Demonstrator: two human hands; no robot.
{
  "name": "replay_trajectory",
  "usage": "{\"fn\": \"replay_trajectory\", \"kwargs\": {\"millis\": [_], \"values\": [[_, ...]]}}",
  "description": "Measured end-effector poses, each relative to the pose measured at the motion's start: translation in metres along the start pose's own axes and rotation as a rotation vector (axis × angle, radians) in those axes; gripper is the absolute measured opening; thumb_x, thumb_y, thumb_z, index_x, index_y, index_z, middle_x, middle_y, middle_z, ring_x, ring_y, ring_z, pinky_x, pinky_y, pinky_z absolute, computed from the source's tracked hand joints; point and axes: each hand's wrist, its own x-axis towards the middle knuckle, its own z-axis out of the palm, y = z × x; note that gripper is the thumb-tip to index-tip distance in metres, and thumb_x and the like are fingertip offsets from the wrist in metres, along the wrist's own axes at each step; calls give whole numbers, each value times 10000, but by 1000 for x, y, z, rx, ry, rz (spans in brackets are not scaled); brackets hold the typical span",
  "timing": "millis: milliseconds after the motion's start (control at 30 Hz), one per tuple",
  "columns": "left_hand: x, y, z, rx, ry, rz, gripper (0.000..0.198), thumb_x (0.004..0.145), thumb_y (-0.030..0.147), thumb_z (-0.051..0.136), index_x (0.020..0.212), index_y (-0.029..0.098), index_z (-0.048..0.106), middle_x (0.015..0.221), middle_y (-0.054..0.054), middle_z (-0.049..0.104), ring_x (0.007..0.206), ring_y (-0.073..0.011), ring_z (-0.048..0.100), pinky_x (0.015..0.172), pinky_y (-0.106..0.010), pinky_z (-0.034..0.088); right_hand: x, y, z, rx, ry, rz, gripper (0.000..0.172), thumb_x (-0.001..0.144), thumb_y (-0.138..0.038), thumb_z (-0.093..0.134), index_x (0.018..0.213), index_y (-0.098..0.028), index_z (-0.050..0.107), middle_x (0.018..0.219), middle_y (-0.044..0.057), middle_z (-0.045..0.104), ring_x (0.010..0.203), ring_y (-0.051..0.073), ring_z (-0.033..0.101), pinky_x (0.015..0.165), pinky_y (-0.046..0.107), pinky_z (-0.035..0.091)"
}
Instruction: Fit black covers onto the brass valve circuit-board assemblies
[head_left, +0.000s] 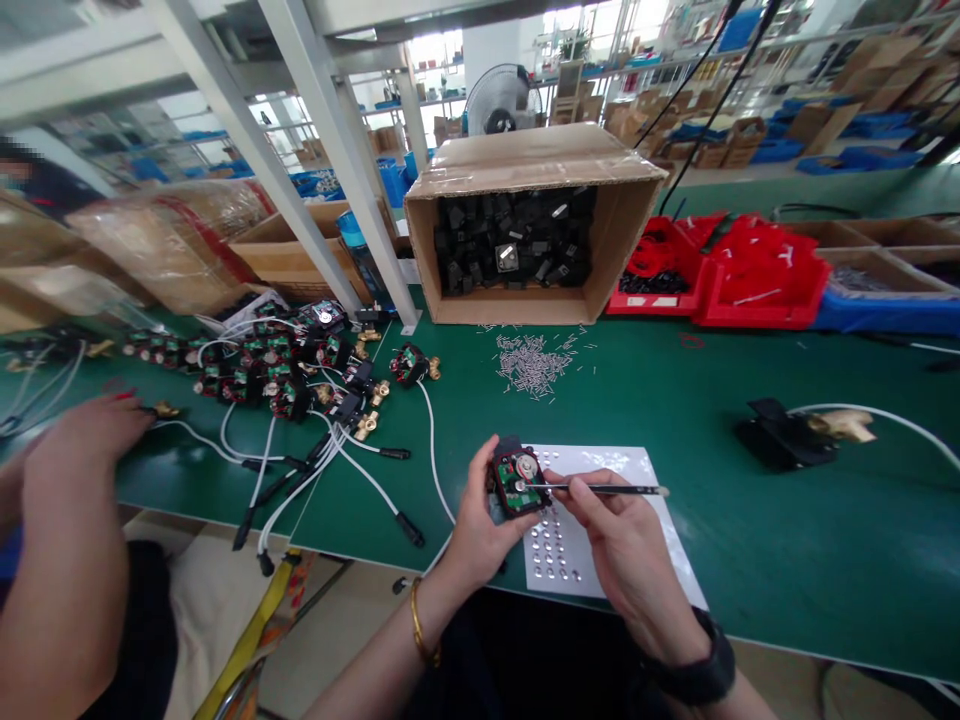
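Note:
My left hand (484,525) is wrapped round a small open black housing with a green circuit board (512,492) inside. A round pale gear-like part and red wires show on the board. In my right hand (619,535) is a thin dark tool like tweezers (622,489), pinched between thumb and fingers. Its fine tip reaches over the circuit board; whether it touches, I cannot tell. Below both hands lies a white sheet (641,470) with rows of small shiny round pieces (550,560). My right hand partly covers the sheet.
A heap of small pins or screws (534,362) lies ahead, before a cardboard box (517,308) of black housings. Several wired units with brass fittings (285,390) crowd the left. Red bins (761,300) and another black unit (787,435) are right. A co-worker's arm (79,470) reaches in at left.

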Motion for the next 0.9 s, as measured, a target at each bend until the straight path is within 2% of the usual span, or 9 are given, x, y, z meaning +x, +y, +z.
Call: {"fn": "replay_trajectory", "kwargs": {"millis": [200, 500, 767, 900], "values": [[0, 3, 0, 15, -10, -28, 794, 652, 224, 750, 1333, 202, 342, 1351, -109, 418, 1255, -288, 396, 1100, -454, 283, 1, 1, -1, -45, 8, -9, 271, 662, -384, 787, 754, -175, 642, 850, 74, 696, 835, 221, 614, 859, 379, 415], [0, 0, -1, 52, -37, 6, 764, 684, 174, 727, 1325, 249, 319, 1372, -73, 398, 1257, -241, 398, 1108, -422, 274, -2, 6, 3, -69, 47, -31, 277, 657, -384, 785, 765, -177, 635, 873, 81, 690, 878, 246, 609, 902, 430, 401], [1, -1, -1, 61, -34, 6, 768, 676, 147, 729, 1315, 265, 320, 1359, -66, 406, 1250, -237, 406, 1101, -424, 285, -1, 6, 3, -111, 59, -44, 288, 651, -398, 782, 766, -174, 643, 881, 87, 688, 897, 264, 611, 897, 434, 407], [2, 0, 0, 151, -7, 86, 759, 669, 181, 743, 1310, 264, 345, 1390, -80, 352, 1294, -261, 345, 1110, -438, 266, -3, 5, 3, -127, 55, -57, 273, 669, -391, 773, 770, -176, 639, 877, 81, 688, 892, 260, 610, 886, 425, 406]]}}
